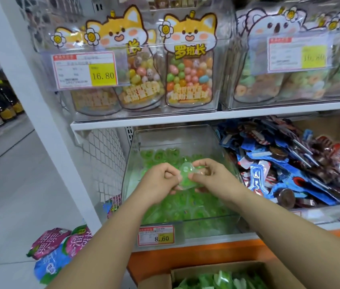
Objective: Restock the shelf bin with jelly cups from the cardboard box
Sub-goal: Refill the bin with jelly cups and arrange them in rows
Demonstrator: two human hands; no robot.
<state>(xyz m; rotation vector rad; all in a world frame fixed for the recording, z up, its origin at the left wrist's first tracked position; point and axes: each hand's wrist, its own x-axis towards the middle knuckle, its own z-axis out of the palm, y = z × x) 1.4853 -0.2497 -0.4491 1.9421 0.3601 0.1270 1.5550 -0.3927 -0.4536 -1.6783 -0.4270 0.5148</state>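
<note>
Head camera, downward, seemingly near shelf bin [130,167].

The shelf bin [129,170] is open to reach only from 6 o'clock, over its low front wall, because the white shelf board [144,122] hangs close above at 12 o'clock, the heap of blue packets [256,176] rises at 3 o'clock and the white post [60,147] stands at 9 o'clock.

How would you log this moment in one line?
phase: restocking | left hand: grips jelly cups | right hand: grips jelly cups | position: over shelf bin | cardboard box: holds more
</note>
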